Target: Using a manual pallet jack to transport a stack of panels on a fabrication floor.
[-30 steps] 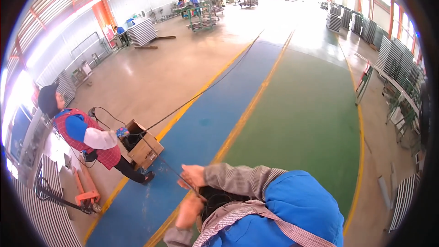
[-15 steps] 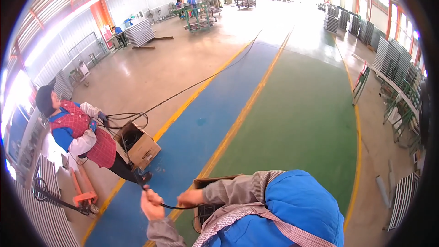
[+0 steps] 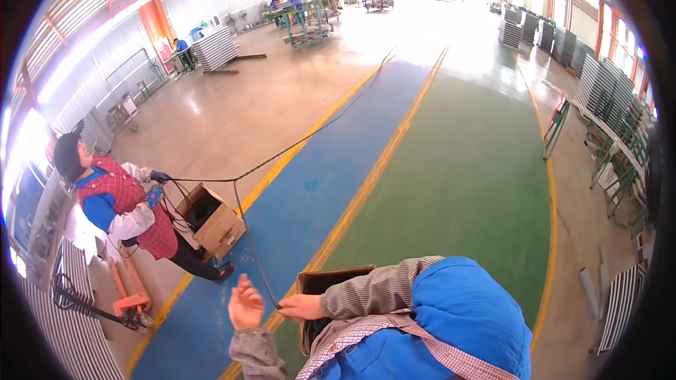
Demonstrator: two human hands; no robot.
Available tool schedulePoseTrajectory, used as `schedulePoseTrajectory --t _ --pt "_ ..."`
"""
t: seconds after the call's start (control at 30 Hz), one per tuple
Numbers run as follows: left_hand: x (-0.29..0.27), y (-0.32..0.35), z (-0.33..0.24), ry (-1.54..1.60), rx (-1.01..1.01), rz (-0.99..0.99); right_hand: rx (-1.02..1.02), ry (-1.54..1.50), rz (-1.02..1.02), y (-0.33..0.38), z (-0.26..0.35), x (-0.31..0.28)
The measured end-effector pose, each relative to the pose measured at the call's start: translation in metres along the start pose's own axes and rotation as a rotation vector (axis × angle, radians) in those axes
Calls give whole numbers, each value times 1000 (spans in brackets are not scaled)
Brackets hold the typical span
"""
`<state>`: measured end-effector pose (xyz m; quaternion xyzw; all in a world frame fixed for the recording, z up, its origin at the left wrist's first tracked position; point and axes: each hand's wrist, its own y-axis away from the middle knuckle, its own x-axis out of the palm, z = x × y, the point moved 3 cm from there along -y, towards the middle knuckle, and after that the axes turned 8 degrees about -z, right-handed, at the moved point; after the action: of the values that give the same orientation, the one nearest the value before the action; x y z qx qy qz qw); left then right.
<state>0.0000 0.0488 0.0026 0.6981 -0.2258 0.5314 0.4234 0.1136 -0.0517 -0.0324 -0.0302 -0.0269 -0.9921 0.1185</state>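
Since half a second ago left hand (image 3: pixel 245 304) is lifting off, opening | my right hand (image 3: pixel 301 306) is pinching black cable (image 3: pixel 251 253) | co-worker (image 3: pixel 116 204) is gathering slack by box (image 3: pixel 211 219)

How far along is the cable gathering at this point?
Done: some loops hang at the co-worker beside the open cardboard box. In hand: the right hand pinches the black cable; the left hand is open. Left: a long run lies across the floor.

Bright workshop hall, blue-green painted floor (image 3: pixel 451 169)
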Motion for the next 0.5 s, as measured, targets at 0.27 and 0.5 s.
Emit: schedulePoseTrajectory --t 0.27,0.5 --pt "2 1 17 -484 311 -144 14 -8 -261 -9 28 -31" --pt "39 -18 19 -2 -83 -51 -153 403 -30 20 43 25"
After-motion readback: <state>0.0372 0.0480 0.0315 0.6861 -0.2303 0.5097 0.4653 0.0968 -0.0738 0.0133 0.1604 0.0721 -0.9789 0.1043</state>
